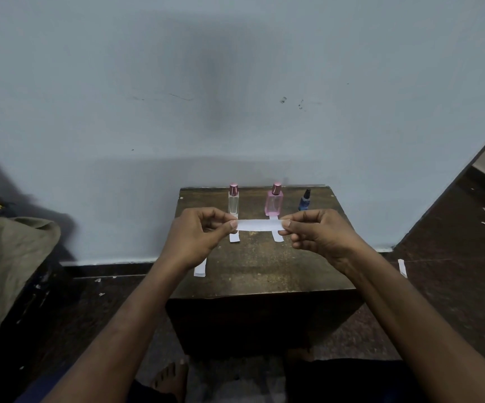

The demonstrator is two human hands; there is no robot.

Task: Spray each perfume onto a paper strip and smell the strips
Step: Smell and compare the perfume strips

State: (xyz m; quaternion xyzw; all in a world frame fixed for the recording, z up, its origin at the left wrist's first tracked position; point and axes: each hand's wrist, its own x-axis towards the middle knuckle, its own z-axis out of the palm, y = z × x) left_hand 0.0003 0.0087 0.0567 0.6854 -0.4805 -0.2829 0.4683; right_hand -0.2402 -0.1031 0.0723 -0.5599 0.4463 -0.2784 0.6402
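Both hands hold one white paper strip (259, 225) level above the small wooden table (261, 269). My left hand (199, 234) pinches its left end and my right hand (320, 232) pinches its right end. Behind the strip, along the table's back edge, stand a clear perfume bottle (233, 200) with a pink cap, a pink perfume bottle (274, 202) and a small blue bottle (304, 200). One paper strip (234, 238) lies in front of the clear bottle, another (277, 236) in front of the pink one. A third strip (200, 270) lies at the table's left edge, partly under my left wrist.
The table stands against a pale blue wall (235, 97). Paper scraps (402, 267) lie on the dark floor to the right. A drab cloth (5, 271) covers something at the left. My bare foot (169, 381) shows below the table.
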